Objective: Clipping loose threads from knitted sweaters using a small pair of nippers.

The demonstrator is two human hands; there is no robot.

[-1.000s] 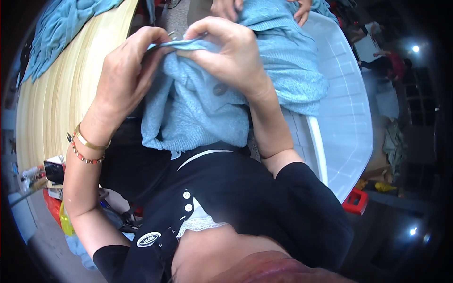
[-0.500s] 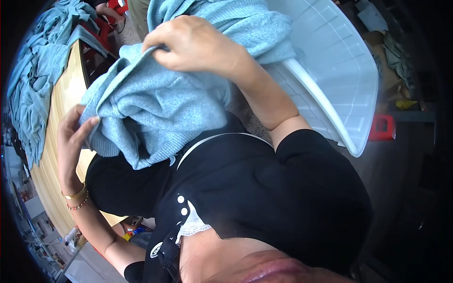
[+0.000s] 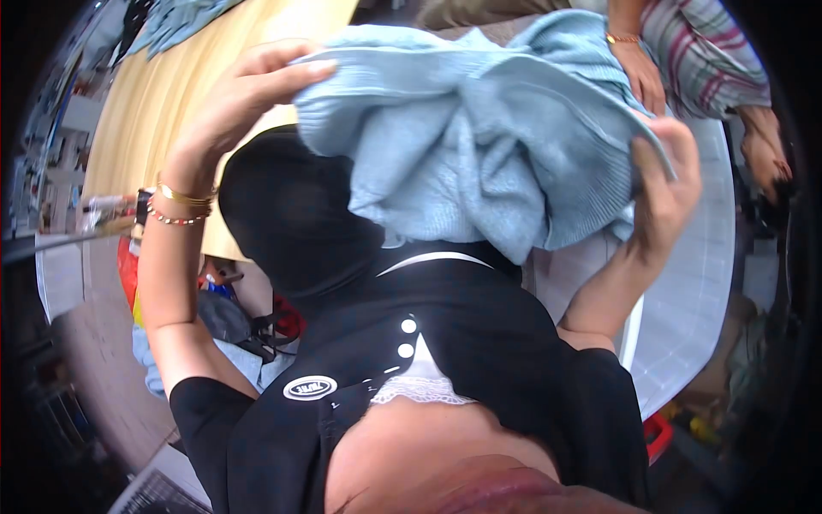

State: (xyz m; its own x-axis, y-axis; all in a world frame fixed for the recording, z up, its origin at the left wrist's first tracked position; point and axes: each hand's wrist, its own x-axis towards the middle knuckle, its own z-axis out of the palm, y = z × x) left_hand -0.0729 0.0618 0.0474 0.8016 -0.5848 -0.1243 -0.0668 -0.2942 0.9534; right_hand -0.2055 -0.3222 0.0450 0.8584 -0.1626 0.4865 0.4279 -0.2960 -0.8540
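A light blue knit sweater (image 3: 479, 146) hangs spread between my two hands above my lap. Its ribbed edge runs along the top, and loose folds droop in the middle. My left hand (image 3: 257, 90) is closed on the left end of that edge, thumb on top. At the opposite end my right hand (image 3: 670, 184) pinches the ribbed edge, fingers partly behind the fabric. Another person's hand (image 3: 638, 73) rests by the sweater's far right side; whether it touches the cloth I cannot tell.
A light wooden table (image 3: 163, 111) stands at the left, with more blue knit cloth (image 3: 184, 24) at its far end. To my right is a translucent plastic bin (image 3: 685, 317). A dark bag (image 3: 227, 321) lies low at the left, beside pale blue cloth (image 3: 261, 370).
My view has turned toward the right. My right hand has moved from over the sweater to its right end, and the sweater is spread wider. Another person's hand has come into view.
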